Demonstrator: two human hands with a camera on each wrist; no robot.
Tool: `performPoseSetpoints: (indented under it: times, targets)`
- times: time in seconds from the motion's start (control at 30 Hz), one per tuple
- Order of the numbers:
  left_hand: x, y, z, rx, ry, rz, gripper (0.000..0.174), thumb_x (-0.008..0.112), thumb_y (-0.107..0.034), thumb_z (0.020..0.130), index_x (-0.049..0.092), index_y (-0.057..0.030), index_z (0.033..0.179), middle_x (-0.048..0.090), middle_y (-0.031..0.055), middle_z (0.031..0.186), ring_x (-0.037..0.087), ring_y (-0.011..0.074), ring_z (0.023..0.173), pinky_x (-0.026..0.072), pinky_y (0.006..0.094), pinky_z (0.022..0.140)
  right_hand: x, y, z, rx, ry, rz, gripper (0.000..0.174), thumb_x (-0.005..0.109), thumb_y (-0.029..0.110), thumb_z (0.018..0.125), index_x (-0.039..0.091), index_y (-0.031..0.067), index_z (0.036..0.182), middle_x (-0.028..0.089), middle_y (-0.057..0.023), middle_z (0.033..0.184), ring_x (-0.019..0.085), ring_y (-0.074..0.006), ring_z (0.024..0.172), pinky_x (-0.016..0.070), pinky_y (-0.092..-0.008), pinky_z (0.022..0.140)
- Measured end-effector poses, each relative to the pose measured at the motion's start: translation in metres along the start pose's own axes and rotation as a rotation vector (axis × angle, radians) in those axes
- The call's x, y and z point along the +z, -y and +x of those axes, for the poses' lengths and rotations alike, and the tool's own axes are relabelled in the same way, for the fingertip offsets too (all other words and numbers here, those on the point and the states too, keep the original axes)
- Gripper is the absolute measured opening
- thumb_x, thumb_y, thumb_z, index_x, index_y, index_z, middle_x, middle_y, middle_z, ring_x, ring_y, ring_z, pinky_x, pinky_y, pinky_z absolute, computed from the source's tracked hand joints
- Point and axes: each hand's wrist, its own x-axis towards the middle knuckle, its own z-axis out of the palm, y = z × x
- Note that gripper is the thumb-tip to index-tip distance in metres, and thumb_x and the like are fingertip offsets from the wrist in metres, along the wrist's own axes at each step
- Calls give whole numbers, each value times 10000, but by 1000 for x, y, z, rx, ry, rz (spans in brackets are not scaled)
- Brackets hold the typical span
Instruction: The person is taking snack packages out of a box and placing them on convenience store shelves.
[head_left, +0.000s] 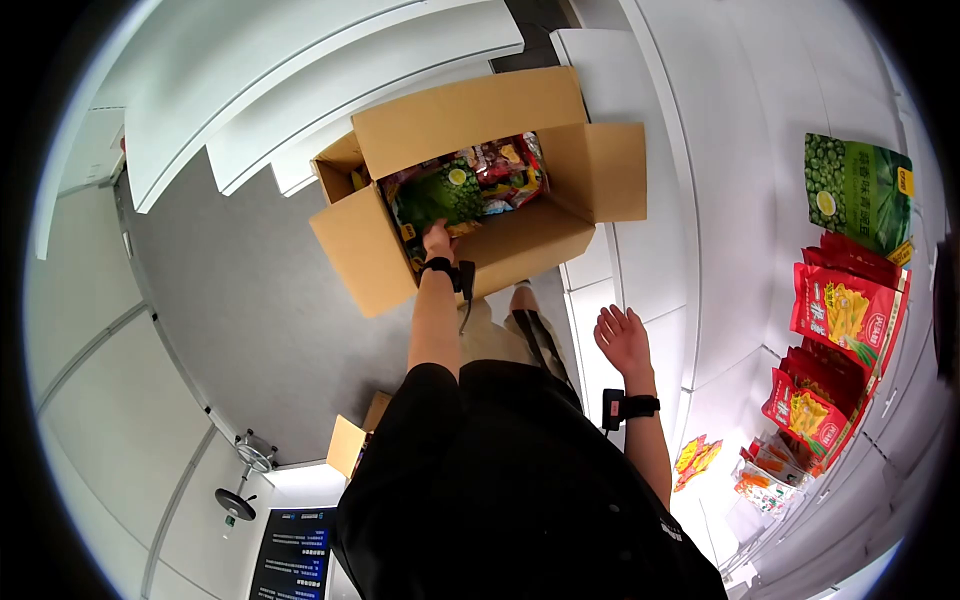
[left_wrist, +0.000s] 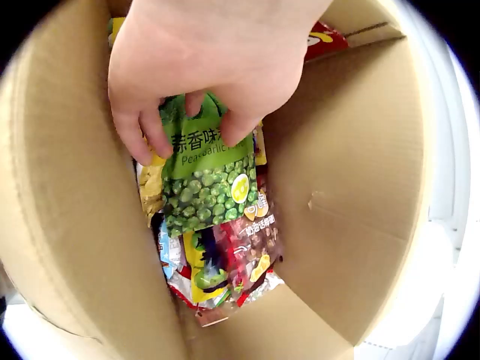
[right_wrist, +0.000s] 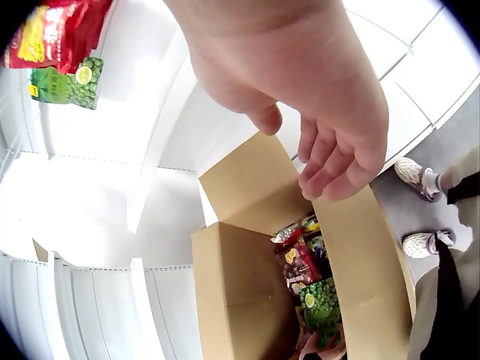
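Inside the cardboard box, my left hand (head_left: 437, 242) (left_wrist: 202, 64) pinches the upper end of a green pea bag (head_left: 440, 195) (left_wrist: 206, 187), thumb on one side and fingers on the other. The bag lies on other snack packs; a brown and red pack (left_wrist: 256, 232) (right_wrist: 297, 262) is beside its lower end. Part of the left hand also shows at the bottom of the right wrist view. My right hand (head_left: 625, 340) (right_wrist: 315, 105) is held outside the box, fingers loosely bent, holding nothing.
The cardboard box (head_left: 540, 240) has its flaps spread out. White shelving stands on both sides. On the right hang another green pea bag (head_left: 860, 195) and several red snack bags (head_left: 850, 310). A smaller open box (head_left: 345, 445) sits at lower left, near a dark screen (head_left: 290, 555).
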Motion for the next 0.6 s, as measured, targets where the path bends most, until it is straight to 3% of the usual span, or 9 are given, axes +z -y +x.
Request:
performPoseSetpoints:
  times: [0.1, 0.13, 0.27, 0.47, 0.57, 0.6]
  targets:
    - [1, -9, -3, -8, 14, -134, 444, 533, -222, 924, 429, -101, 1339, 487, 139, 1185, 565, 240, 969, 511, 374, 821, -3, 5, -1, -7, -11, 0, 401, 496, 294, 931, 462, 2, 1203, 513, -145, 1189, 502, -256, 1055, 434, -401, 932]
    - [1, -9, -2, 19, 25, -146, 500, 529, -241, 931, 365, -110, 1385, 401, 152, 1302, 558, 258, 1048, 515, 385, 864, -5, 7, -2, -9, -18, -2, 399, 498, 292, 930, 464, 2, 1201, 513, -146, 1188, 502, -256, 1053, 434, -401, 932]
    - [3, -16, -12, -85, -1, -258, 563, 520, -245, 936, 276, -126, 1429, 320, 177, 1385, 541, 277, 1091, 514, 385, 886, -9, 12, -3, -22, -17, -8, 394, 504, 285, 928, 465, 4, 1200, 516, -144, 1182, 504, -252, 1049, 434, -400, 931]
    - [8, -19, -9, -46, 123, -224, 527, 493, -251, 949, 300, -114, 1420, 290, 196, 1389, 537, 280, 1079, 506, 390, 878, -9, 15, -1, -4, -20, -16, 355, 517, 275, 924, 497, 4, 1152, 534, -129, 1152, 515, -238, 1036, 445, -388, 917]
    - [11, -17, 4, -107, 76, -220, 529, 496, -257, 947, 303, -112, 1418, 272, 192, 1398, 536, 281, 1077, 506, 386, 871, -9, 15, -2, 4, -31, -20, 343, 528, 271, 919, 513, 3, 1133, 541, -123, 1135, 519, -232, 1028, 449, -378, 910]
    - [10, -15, 12, -116, 89, -185, 592, 498, -285, 947, 215, -140, 1447, 295, 174, 1393, 531, 280, 1106, 515, 424, 876, -11, 16, -1, 7, -37, -22, 344, 529, 270, 919, 512, 3, 1135, 541, -122, 1135, 519, -231, 1027, 448, -378, 910]
